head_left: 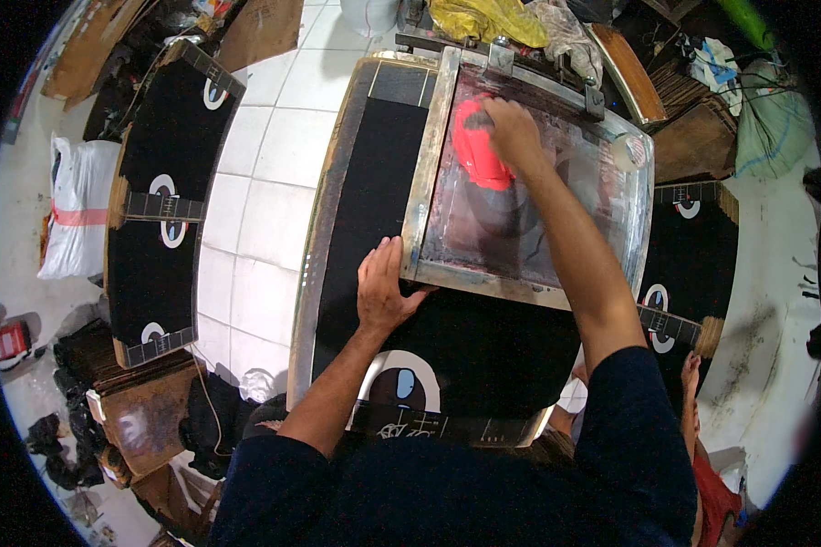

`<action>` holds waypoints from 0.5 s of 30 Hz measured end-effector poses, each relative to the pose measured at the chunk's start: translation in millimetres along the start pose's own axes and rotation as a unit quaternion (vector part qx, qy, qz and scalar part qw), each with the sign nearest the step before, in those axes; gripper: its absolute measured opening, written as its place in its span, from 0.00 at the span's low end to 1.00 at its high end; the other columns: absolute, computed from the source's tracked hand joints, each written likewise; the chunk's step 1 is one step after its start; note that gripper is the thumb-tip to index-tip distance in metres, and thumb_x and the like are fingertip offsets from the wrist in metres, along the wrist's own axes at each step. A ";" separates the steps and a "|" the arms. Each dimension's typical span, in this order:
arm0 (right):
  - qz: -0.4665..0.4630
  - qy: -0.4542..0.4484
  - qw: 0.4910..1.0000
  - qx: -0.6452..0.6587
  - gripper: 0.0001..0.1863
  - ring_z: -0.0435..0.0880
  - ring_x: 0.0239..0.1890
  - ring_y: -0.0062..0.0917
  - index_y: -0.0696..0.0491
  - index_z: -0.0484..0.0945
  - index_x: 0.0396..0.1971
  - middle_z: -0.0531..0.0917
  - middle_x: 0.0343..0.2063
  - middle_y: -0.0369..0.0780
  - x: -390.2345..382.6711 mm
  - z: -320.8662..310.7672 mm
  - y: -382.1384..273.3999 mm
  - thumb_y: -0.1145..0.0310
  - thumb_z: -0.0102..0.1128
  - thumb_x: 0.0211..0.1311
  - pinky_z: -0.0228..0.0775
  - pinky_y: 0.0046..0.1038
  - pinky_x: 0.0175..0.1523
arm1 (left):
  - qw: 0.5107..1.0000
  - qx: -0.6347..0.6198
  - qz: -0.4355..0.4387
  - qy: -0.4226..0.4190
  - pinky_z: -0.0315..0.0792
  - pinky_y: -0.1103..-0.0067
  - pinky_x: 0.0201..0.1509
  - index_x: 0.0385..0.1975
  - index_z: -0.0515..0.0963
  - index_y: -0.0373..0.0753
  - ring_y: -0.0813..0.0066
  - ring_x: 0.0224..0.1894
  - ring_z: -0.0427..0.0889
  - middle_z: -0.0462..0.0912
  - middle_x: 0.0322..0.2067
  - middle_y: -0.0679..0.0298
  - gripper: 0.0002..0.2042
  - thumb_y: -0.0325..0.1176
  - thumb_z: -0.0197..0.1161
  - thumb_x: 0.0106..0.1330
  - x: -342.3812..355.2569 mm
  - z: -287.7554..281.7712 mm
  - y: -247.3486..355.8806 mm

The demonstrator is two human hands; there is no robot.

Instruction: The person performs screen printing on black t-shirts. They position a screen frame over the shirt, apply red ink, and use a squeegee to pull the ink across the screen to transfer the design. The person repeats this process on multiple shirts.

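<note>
A printing screen (412, 219) in a pale, worn frame lies over a long board covered with black cloth (483, 342). Bright pink-red ink (482, 159) is heaped in the upper left of its mesh. My right hand (513, 132) is closed at that ink, its fingers around something dark and ink-smeared that I cannot make out. At the frame's lower left corner rests my left hand (383, 287), fingers stretched along the side and thumb apart under the lower edge. A large white-ringed eye print (429, 378) shows on the cloth nearest me.
Similar boards with black printed cloth stand left (160, 264) and right (689, 246). Metal hinge clamps (502, 55) join the screen's far edge. A tape roll (628, 152) lies on the screen's right. Another person's hand (691, 374) touches the right board. Cardboard stacks (146, 410) are lower left.
</note>
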State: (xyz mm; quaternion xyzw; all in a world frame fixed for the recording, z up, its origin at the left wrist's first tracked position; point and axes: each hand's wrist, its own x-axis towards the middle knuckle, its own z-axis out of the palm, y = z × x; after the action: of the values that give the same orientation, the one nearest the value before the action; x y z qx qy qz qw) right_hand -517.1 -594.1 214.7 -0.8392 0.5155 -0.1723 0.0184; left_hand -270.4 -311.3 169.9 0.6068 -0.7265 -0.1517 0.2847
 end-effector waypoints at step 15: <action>-0.006 0.049 0.999 -0.019 0.20 0.81 0.48 0.44 0.50 0.78 0.46 0.83 0.43 0.41 13.8 2.8 5.5 0.77 0.65 0.50 0.74 0.47 0.49 | 0.998 0.052 0.022 -0.018 0.59 0.56 0.75 0.72 0.59 0.30 0.51 0.73 0.65 0.68 0.68 0.47 0.53 0.54 0.80 0.52 -2.4 1.1 1.8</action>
State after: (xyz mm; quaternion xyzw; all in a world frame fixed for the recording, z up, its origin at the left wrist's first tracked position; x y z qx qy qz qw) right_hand -515.3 -609.2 214.7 -0.8328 0.5143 -0.2034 -0.0236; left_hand -272.3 -308.6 169.5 0.6019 -0.7516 -0.1181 0.2426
